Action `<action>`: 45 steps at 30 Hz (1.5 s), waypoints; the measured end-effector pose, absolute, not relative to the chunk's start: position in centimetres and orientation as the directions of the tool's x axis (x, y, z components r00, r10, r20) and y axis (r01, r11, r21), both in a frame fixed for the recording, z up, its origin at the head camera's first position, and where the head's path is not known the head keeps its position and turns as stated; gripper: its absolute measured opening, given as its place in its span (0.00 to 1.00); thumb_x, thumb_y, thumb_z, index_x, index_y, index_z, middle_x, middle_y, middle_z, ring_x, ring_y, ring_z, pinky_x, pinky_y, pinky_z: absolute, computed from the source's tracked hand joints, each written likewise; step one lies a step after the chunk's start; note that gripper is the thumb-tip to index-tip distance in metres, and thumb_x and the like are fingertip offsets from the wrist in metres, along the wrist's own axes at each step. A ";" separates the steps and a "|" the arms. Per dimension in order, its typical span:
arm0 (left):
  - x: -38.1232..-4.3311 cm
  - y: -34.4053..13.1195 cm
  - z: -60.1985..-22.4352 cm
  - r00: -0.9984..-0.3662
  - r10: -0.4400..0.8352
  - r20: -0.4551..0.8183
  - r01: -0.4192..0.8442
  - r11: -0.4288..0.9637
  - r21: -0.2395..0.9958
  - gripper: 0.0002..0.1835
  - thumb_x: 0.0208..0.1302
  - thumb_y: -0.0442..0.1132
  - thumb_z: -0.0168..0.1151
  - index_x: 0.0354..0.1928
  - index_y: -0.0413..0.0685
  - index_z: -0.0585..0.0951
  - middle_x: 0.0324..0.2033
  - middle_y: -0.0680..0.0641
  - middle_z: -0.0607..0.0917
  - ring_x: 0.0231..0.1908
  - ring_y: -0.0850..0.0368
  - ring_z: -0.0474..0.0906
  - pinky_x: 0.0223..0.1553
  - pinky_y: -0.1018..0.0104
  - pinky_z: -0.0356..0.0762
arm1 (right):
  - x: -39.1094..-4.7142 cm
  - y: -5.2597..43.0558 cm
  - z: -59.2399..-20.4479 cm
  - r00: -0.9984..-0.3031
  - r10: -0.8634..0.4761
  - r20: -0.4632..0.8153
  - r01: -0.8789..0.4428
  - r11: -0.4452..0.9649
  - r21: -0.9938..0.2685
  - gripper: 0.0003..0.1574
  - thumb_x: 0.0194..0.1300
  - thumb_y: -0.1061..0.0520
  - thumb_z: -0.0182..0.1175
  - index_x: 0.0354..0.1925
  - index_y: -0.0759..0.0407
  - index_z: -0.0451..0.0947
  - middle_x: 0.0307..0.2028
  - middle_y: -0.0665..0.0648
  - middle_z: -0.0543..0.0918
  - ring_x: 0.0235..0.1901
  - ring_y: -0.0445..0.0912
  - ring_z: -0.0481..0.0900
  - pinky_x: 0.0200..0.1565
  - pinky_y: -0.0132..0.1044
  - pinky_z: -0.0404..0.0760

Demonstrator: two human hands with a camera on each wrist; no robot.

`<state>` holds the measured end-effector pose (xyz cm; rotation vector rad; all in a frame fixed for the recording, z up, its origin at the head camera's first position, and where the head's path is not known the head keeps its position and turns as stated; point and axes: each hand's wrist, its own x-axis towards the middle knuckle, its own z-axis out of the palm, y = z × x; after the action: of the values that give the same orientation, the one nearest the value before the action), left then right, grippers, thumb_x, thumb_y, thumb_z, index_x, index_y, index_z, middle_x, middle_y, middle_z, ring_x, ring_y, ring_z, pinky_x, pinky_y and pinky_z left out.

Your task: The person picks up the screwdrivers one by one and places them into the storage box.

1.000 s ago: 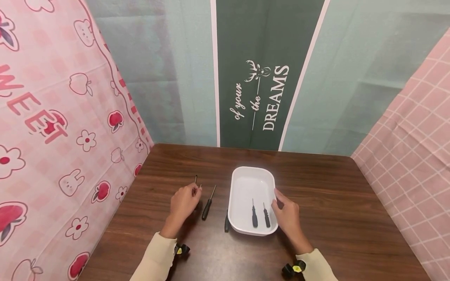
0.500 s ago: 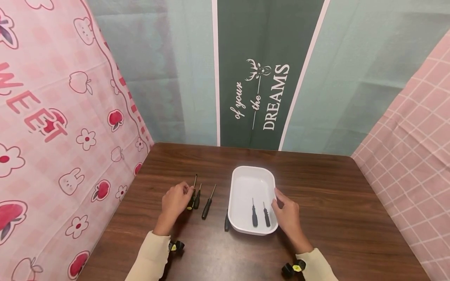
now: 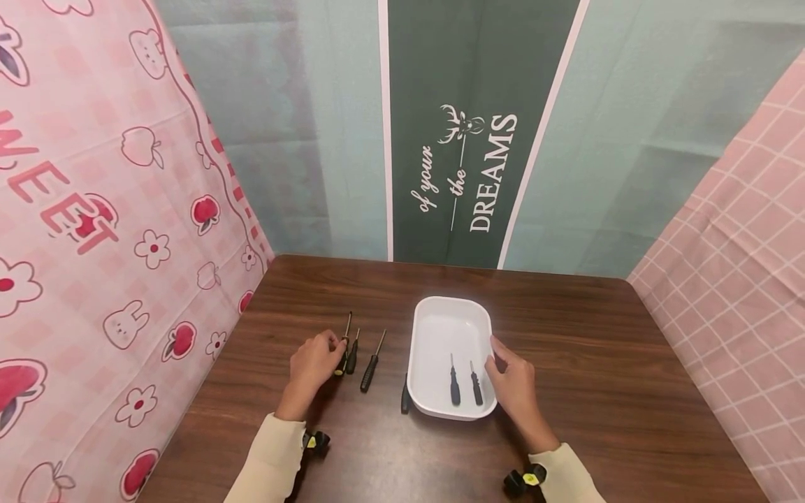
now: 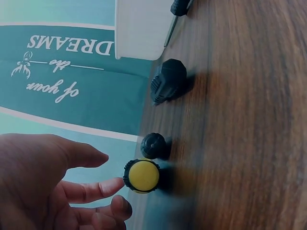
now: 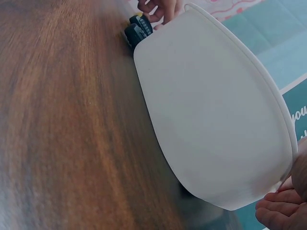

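The screwdriver [image 4: 144, 176], black with a round yellow end, lies on the wooden table [image 3: 597, 356], left hand [image 3: 316, 358] beside it, thumb and fingers parted; the right hand [image 3: 512, 377] pinches the white tray [image 3: 440, 325], a plain black screwdriver [image 3: 370, 372] between

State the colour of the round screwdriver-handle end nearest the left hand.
The round handle end is yellow, clearest in the left wrist view.

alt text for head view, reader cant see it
A person's left hand is at a yellow-ended screwdriver beside two others on a brown table; the right hand holds a white tray by its right rim. Two screwdrivers lie inside; a black handle shows at its left edge.
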<state>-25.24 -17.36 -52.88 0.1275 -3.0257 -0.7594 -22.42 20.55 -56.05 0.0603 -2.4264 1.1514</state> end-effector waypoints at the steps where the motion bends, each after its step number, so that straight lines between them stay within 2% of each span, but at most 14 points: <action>1: -25.2 -17.4 -52.9 -0.997 -0.081 -0.008 -0.076 0.879 0.471 0.13 0.70 0.53 0.60 0.35 0.52 0.80 0.20 0.51 0.77 0.22 0.52 0.72 0.25 0.54 0.70 | -22.4 20.6 -56.0 -0.898 0.150 0.414 -0.227 0.650 -0.726 0.25 0.60 0.71 0.65 0.56 0.73 0.79 0.54 0.69 0.82 0.56 0.62 0.80 0.55 0.52 0.75; 11: -25.1 -17.5 -53.2 -0.997 -0.078 -0.013 -0.075 0.891 0.448 0.14 0.70 0.53 0.61 0.33 0.52 0.80 0.23 0.51 0.79 0.25 0.50 0.76 0.27 0.51 0.73 | -22.3 20.6 -56.0 -0.914 0.146 0.378 -0.203 0.642 -0.739 0.25 0.62 0.70 0.64 0.58 0.73 0.78 0.55 0.69 0.81 0.57 0.63 0.79 0.53 0.52 0.76; 17: -25.1 -17.6 -53.2 -0.997 -0.072 -0.033 -0.080 0.897 0.435 0.14 0.70 0.51 0.62 0.32 0.51 0.79 0.22 0.51 0.78 0.23 0.52 0.74 0.26 0.53 0.72 | -22.3 20.6 -56.1 -0.893 0.150 0.423 -0.232 0.653 -0.721 0.24 0.60 0.71 0.65 0.56 0.72 0.79 0.53 0.69 0.82 0.55 0.62 0.81 0.54 0.53 0.76; 24: -25.3 -17.6 -53.4 -0.996 -0.066 -0.054 -0.082 0.898 0.433 0.14 0.71 0.51 0.61 0.31 0.50 0.78 0.23 0.50 0.78 0.24 0.52 0.73 0.26 0.55 0.71 | -22.4 20.5 -56.2 -0.898 0.154 0.412 -0.218 0.658 -0.720 0.24 0.60 0.71 0.64 0.57 0.72 0.79 0.54 0.68 0.82 0.55 0.62 0.81 0.53 0.52 0.76; 35: -25.8 -17.5 -53.6 -0.996 -0.034 -0.084 -0.064 0.917 0.393 0.17 0.72 0.52 0.59 0.28 0.50 0.75 0.21 0.50 0.75 0.24 0.52 0.72 0.26 0.55 0.69 | -22.3 20.5 -56.1 -0.906 0.151 0.395 -0.208 0.654 -0.727 0.25 0.61 0.69 0.65 0.57 0.72 0.79 0.55 0.68 0.82 0.56 0.62 0.80 0.55 0.52 0.76; 45: -26.4 -17.4 -53.7 -0.989 -0.011 -0.148 -0.065 0.930 0.361 0.18 0.73 0.53 0.55 0.30 0.48 0.74 0.22 0.49 0.75 0.24 0.52 0.72 0.27 0.56 0.68 | -22.4 20.5 -56.1 -0.893 0.159 0.421 -0.224 0.653 -0.723 0.24 0.59 0.71 0.65 0.56 0.72 0.80 0.54 0.68 0.82 0.56 0.62 0.80 0.55 0.52 0.75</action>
<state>-26.43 -17.43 -53.71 0.0640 -3.2274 -0.6107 -22.40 20.51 -56.11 0.0510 -2.4190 1.1441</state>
